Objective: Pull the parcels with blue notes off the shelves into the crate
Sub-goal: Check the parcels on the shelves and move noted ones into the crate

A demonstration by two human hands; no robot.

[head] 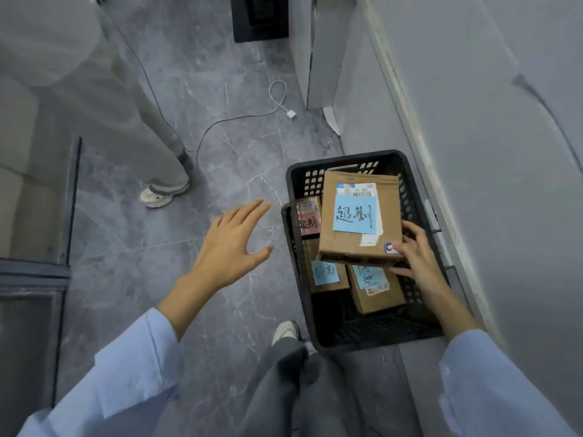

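While the right hand [413, 250] grips the blue-note parcel [347, 244] by its corner over the crate [347, 158], lower it flat onto the parcels [378, 294] beneath, then let go; left hand [233, 238] hovers spread, empty.

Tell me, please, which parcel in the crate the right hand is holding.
The top parcel with the largest blue note; the right hand grips its corner, the others lie lower in the crate.

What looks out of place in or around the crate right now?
One parcel at the far left of the crate carries a pinkish note, not a blue one. Also, a white charger cable lies loose on the floor beyond it.
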